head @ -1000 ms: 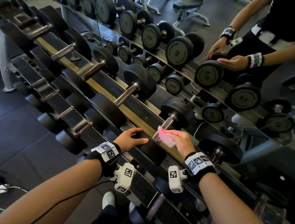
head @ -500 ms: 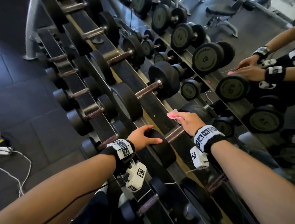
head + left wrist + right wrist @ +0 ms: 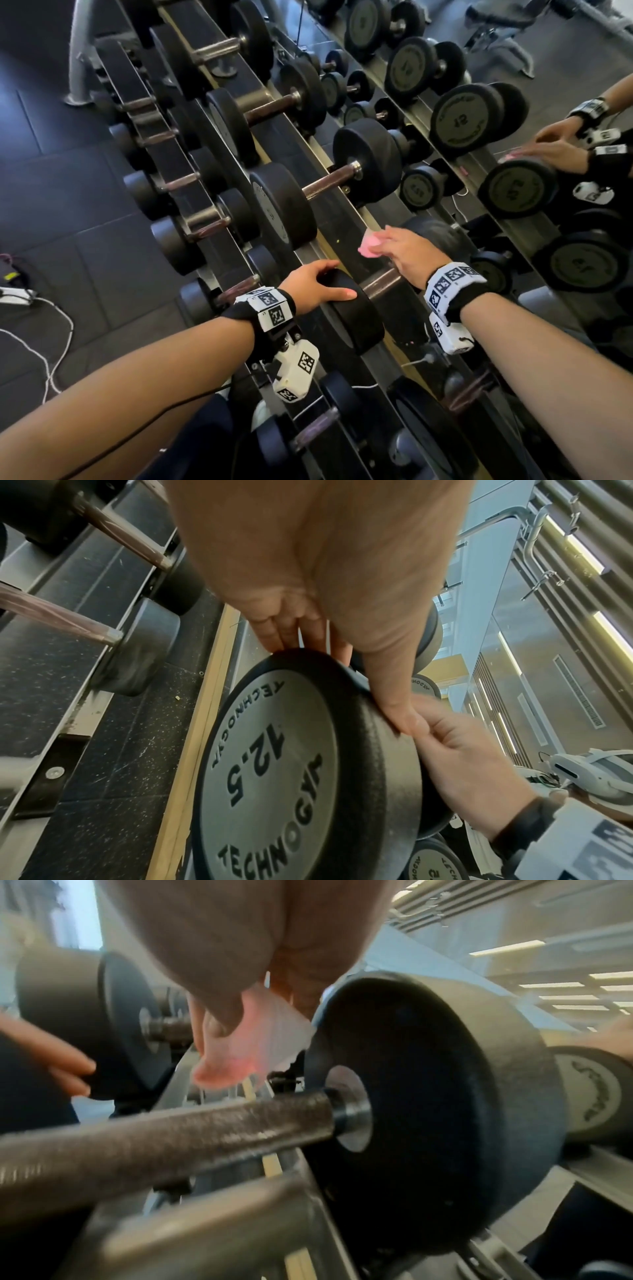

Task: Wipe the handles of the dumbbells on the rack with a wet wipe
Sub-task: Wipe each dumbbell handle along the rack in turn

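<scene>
A black 12.5 dumbbell (image 3: 356, 322) lies across the rack's top tier, its knurled metal handle (image 3: 380, 284) bare between the two heads. My left hand (image 3: 318, 281) grips the near head (image 3: 274, 777), with the fingers over the rim and the thumb along its edge. A crumpled pink wet wipe (image 3: 370, 246) is pinched in my right hand (image 3: 394, 250), which hovers just above the handle (image 3: 171, 1139) next to the far head (image 3: 428, 1110). In the right wrist view the wipe (image 3: 240, 1053) hangs clear of the bar.
Bigger dumbbells (image 3: 308, 192) fill the top tier to the left, and smaller ones (image 3: 205, 219) sit on the lower tier. A mirror (image 3: 479, 113) behind the rack reflects the weights and my hands. White cables (image 3: 41, 329) lie on the dark floor at left.
My right hand has lifted the wipe off the handle and carried it up toward the far head. My left hand stays on the near head. My view has swung left.
</scene>
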Demonstrator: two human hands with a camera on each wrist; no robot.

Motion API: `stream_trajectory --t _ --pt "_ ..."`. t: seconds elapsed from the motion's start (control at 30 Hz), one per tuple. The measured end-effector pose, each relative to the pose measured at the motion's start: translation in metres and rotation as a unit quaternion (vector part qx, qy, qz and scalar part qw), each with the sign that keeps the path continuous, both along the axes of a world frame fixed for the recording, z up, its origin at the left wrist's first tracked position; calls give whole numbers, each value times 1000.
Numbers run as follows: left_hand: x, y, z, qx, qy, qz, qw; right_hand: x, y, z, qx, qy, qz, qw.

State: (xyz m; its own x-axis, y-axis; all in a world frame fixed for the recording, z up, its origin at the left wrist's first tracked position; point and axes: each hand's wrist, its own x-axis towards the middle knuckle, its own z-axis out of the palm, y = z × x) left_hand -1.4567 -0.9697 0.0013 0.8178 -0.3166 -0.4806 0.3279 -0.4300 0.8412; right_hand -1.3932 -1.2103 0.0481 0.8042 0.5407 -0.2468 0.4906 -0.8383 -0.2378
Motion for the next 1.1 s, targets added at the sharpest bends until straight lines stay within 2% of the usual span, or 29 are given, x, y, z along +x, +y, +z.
stream_trajectory --t 0.1,0.13,0.23,0.3,0.47,0.53,0.6,0.7,0.8,0.87,0.9,0.93,1.0,1.07,1.1 --pt "-1 0 -1 -2 -2 0 1000 -4 -3 -5 -132 106 -37 985" --pt "-1 0 -1 -2 -2 -2 1000 -6 -5 -6 -138 116 -47 983" --pt "-1 0 -1 -5 0 -2 1000 -8 -11 -7 -101 109 -56 987" --pt "-1 0 -1 -7 4 2 1000 -9 -10 -6 -109 93 -67 987" --pt "-1 0 1 -18 15 1 1000 -16 0 -7 -82 75 -156 982" --pt "-1 0 1 -20 15 3 1000 -21 6 -5 -69 75 -144 984" --pt "-1 0 3 -19 15 0 1000 -27 14 -3 -29 99 -134 986" --pt "-2 0 4 -22 16 -1 1000 -29 22 4 61 154 -166 972" --pt "-2 0 3 -17 12 -2 1000 -22 21 8 90 83 -177 976" --pt "-2 0 3 -13 10 -4 1000 -16 17 14 152 13 -236 960" --pt "-2 1 3 -13 10 -5 1000 -15 14 15 160 -22 -237 958" --pt "-2 1 3 -12 9 -6 1000 -14 11 17 134 -44 -212 967" --pt "-2 1 4 -9 6 -9 1000 -14 5 17 -4 -11 -109 994" --pt "-2 2 4 -4 4 -14 1000 -18 5 12 -162 63 -27 984" --pt "-2 2 5 -2 3 -18 1000 -21 5 9 -185 78 -16 980"
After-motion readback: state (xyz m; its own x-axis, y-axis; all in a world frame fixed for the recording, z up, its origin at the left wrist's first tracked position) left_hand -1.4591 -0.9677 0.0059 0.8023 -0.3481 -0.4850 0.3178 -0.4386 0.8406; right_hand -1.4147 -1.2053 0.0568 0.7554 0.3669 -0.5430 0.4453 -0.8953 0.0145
